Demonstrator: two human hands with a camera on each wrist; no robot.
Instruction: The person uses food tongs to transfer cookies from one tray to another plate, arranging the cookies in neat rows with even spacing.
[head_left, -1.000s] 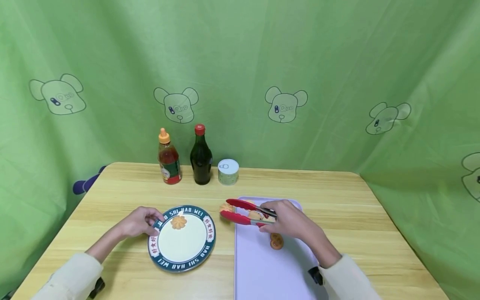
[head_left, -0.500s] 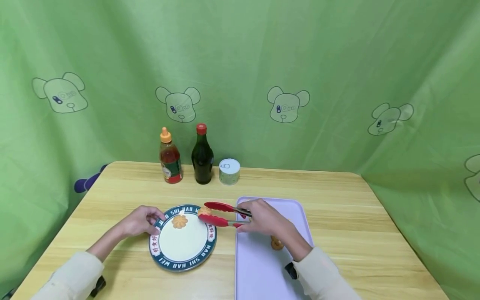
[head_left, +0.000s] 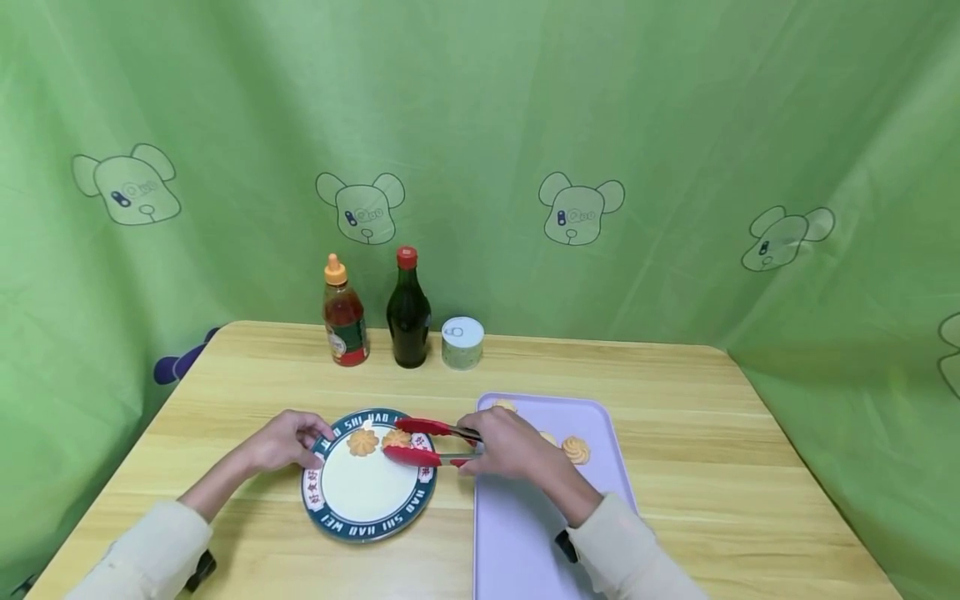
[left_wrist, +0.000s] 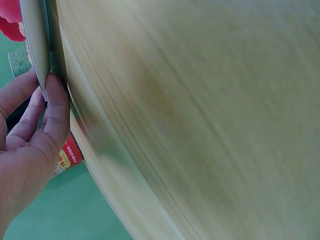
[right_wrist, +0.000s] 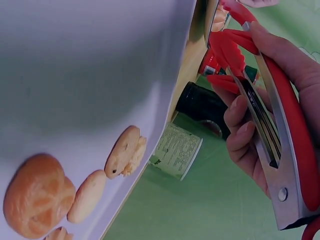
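Note:
My left hand (head_left: 287,442) grips the left rim of a round white plate (head_left: 360,500) with a dark green lettered border. In the left wrist view, thumb and fingers pinch that plate edge (left_wrist: 37,40). My right hand (head_left: 506,442) holds a pair of red-tipped metal tongs (head_left: 412,456), which reach over the plate's right side. Between the tong tips is a golden swirled cookie (head_left: 395,438), right at the plate's surface. A similar flower-shaped cookie (head_left: 363,442) lies just left of it on the plate.
A lavender tray (head_left: 517,533) under my right forearm bears several baked pieces, among them a swirled cookie (head_left: 576,450) and a pretzel-shaped one (right_wrist: 37,196). Behind the plate stand a red sauce bottle (head_left: 346,325), a dark bottle (head_left: 408,321) and a can (head_left: 462,343).
My right hand has moved left from over the tray, carrying the cookie in the tongs onto the plate beside the other cookie. The tong tips look slightly wider apart. My left hand stays at the rim.

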